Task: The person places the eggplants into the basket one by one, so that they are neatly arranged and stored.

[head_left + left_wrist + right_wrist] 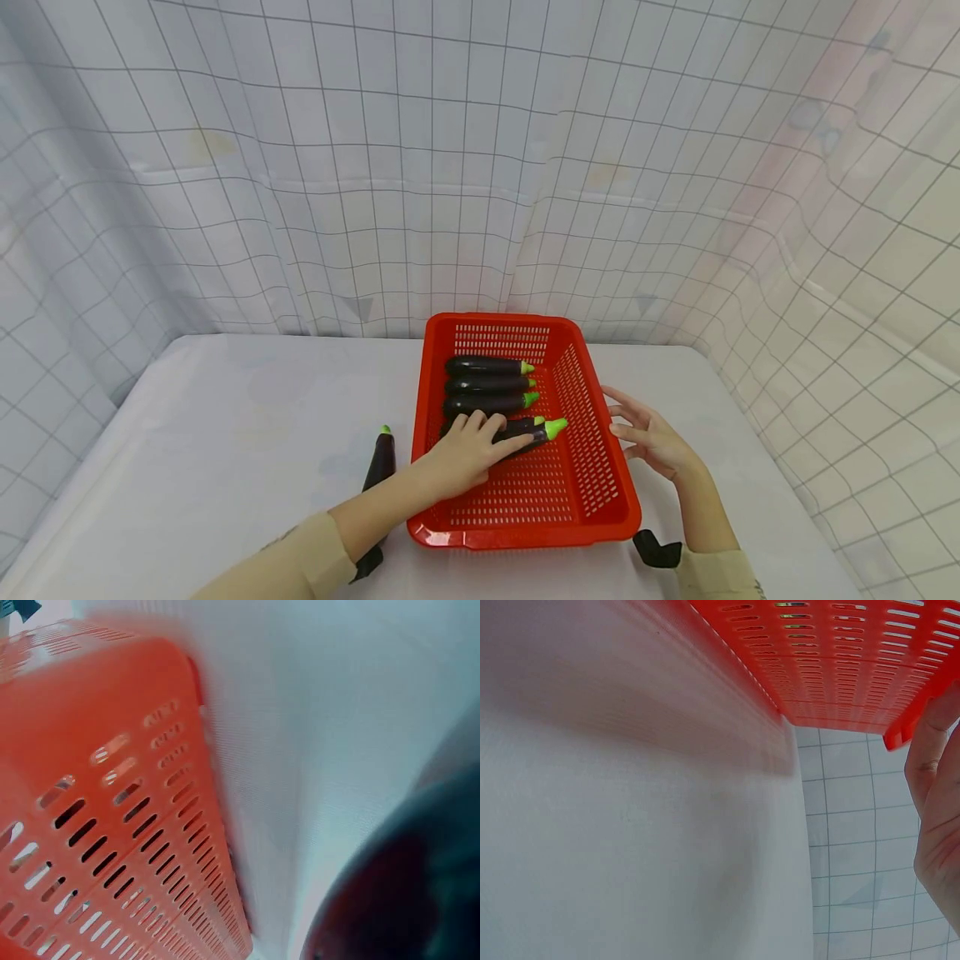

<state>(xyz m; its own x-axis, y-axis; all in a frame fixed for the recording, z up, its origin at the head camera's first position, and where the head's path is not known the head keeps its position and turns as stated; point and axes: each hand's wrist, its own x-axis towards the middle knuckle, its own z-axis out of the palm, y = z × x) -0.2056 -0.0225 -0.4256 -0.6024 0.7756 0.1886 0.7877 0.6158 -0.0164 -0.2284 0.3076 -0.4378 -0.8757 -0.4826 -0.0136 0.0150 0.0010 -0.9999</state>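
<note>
In the head view my left hand (pixel 467 454) reaches into a red slotted plastic basket (pixel 525 536) and grips a dark eggplant (pixel 534 435) with a bright green stem. Part of that eggplant is hidden under the fingers. Another eggplant lies against it, mostly covered. Further back in the basket, three eggplants (pixel 486 384) lie side by side, stems to the right. My right hand (pixel 652 437) is at the basket's right rim, fingers loosely spread, fingertips at the edge. In the right wrist view, that hand (pixel 941 802) shows beside the basket wall.
Left of the basket, another eggplant (pixel 381 458) lies on the white table (pixel 247 433), partly behind my left forearm. A large dark blurred shape (pixel 405 900) fills the left wrist view's lower right corner. A white grid-patterned curtain (pixel 480 167) surrounds the table's back and sides.
</note>
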